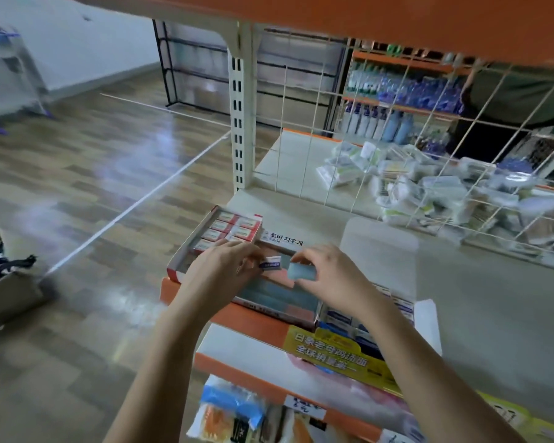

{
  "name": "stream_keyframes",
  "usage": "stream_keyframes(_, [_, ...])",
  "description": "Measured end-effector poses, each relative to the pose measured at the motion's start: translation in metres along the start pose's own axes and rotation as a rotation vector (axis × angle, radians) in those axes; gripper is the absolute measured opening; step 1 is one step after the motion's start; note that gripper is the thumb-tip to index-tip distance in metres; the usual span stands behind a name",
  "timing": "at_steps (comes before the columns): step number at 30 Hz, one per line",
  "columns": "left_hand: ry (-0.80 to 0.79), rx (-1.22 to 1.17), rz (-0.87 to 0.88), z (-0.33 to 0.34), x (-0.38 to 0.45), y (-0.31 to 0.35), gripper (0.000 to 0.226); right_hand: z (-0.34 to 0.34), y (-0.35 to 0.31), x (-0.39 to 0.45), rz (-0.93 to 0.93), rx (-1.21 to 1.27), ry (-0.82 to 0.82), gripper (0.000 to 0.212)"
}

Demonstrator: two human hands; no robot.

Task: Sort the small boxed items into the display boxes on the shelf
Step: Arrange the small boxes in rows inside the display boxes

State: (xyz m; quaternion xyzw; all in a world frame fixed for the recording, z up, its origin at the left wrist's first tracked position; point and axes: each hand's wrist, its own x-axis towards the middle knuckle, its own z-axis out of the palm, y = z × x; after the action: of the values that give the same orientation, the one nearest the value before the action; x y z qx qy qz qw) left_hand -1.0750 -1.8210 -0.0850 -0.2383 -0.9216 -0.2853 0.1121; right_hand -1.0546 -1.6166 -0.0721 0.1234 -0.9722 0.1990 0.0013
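Our left hand (224,266) pinches a small white boxed item (271,263) and our right hand (327,273) grips a pale blue one (301,270), both just above the middle display box (279,298) on the shelf (493,298). We should match each to its row, set it flat and square, and keep clear of the red-and-white box (224,231).

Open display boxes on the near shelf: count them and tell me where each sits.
3. The red-edged box of red-and-white packs sits far left, the middle box with blue and pink items under both hands, the blue-and-white-pack box right. Others may be hidden.
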Motion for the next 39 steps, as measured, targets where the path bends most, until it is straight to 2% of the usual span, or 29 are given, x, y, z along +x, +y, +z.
stream_keyframes(11, [-0.109,0.003,0.035,0.009,0.016,0.005,0.020,0.002,0.006,-0.011,0.057,-0.052,0.012,0.028])
stream_keyframes(20, [-0.170,0.018,-0.015,0.009,0.024,0.007,0.024,-0.006,-0.003,0.002,0.095,-0.186,-0.163,0.031])
stream_keyframes(24, [-0.175,0.022,-0.013,0.008,0.024,0.008,0.025,-0.007,-0.007,0.010,0.103,-0.242,-0.192,0.033])
stream_keyframes(31, [-0.183,0.032,-0.007,0.008,0.023,0.010,0.023,-0.002,-0.007,0.016,0.110,-0.278,-0.158,0.033])
stream_keyframes(34, [-0.172,0.050,0.019,0.007,0.025,0.011,0.023,-0.009,-0.005,0.009,0.101,-0.175,-0.137,0.029])
stream_keyframes(39, [-0.090,0.037,0.141,0.010,0.035,0.028,0.019,-0.042,0.015,-0.018,0.184,0.019,0.056,0.021])
